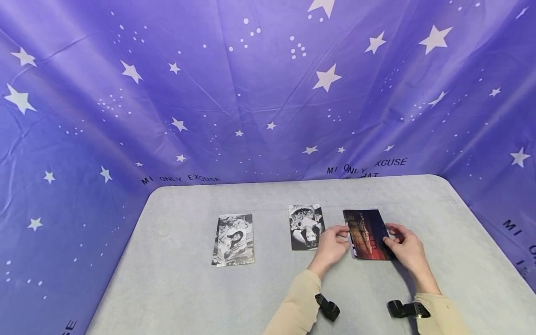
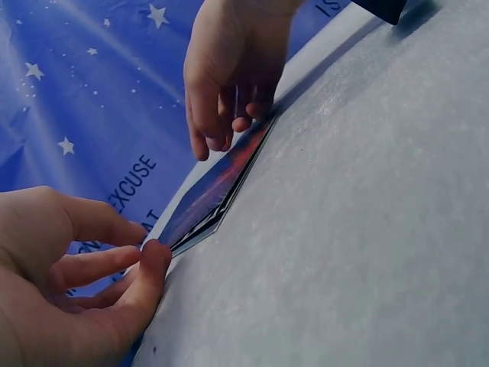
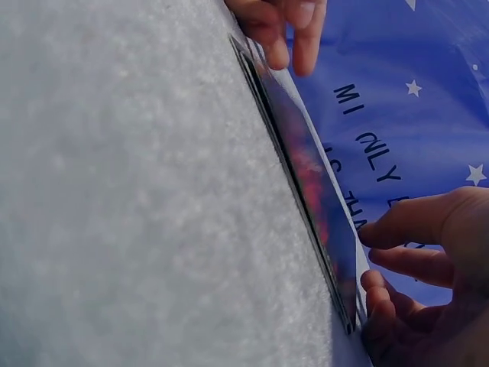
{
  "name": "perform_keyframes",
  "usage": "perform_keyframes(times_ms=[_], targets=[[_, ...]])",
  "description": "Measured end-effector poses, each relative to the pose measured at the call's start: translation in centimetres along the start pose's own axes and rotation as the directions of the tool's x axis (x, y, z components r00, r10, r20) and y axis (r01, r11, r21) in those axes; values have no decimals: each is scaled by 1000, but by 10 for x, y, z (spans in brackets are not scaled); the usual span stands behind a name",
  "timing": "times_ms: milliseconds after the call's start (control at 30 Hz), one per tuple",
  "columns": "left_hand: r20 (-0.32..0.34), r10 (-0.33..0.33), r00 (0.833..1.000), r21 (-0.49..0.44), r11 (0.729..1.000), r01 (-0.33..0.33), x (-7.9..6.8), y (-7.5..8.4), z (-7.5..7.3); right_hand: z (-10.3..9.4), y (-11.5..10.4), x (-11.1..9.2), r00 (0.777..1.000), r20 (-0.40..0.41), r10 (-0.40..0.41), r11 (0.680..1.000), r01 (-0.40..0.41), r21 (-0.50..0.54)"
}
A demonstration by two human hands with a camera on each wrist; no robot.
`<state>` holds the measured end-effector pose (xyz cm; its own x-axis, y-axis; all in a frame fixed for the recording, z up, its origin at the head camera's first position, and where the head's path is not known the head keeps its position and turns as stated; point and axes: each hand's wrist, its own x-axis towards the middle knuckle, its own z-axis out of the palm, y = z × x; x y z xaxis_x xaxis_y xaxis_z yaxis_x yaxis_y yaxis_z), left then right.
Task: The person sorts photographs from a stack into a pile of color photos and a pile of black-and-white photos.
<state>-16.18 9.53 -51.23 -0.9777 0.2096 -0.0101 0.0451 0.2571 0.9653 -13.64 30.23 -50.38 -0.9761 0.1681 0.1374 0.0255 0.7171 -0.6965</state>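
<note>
A small stack of photo cards lies on the table, a dark print with red and gold lights point(image 1: 368, 235) on top. My left hand point(image 1: 333, 246) is at the stack's left edge, its thumb and fingertips beside the corner in the left wrist view. On the opposite side is my right hand point(image 1: 406, 246), thumb overlapping the right edge in the head view and fingers bent loosely along it. Darker card edges show beneath the top print in the right wrist view. Behind my left hand lies a black-and-white photo point(image 1: 304, 223), its lower right corner partly hidden.
Farther left, another black-and-white photo point(image 1: 234, 239) lies on a slightly uneven pile. The grey table point(image 1: 167, 288) has rounded far corners. A purple curtain point(image 1: 259, 93) with white stars surrounds its back and sides. Black bands point(image 1: 408, 309) are on both wrists.
</note>
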Motion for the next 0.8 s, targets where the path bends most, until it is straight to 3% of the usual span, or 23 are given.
perform_keyframes(times_ms=[200,400,800], targets=[[10,-8,1000,-49,999,8,-6,-5,-13,-1,-7,0,1000,-17,-6,1000,7,25],[14,32,999,-62,998,-31,-12,-6,-31,4,-19,0,1000,0,-24,995,24,93],[-44,55,998,-112,992,-60,-16,-14,-65,21,-42,-1,998,28,-64,984,58,168]])
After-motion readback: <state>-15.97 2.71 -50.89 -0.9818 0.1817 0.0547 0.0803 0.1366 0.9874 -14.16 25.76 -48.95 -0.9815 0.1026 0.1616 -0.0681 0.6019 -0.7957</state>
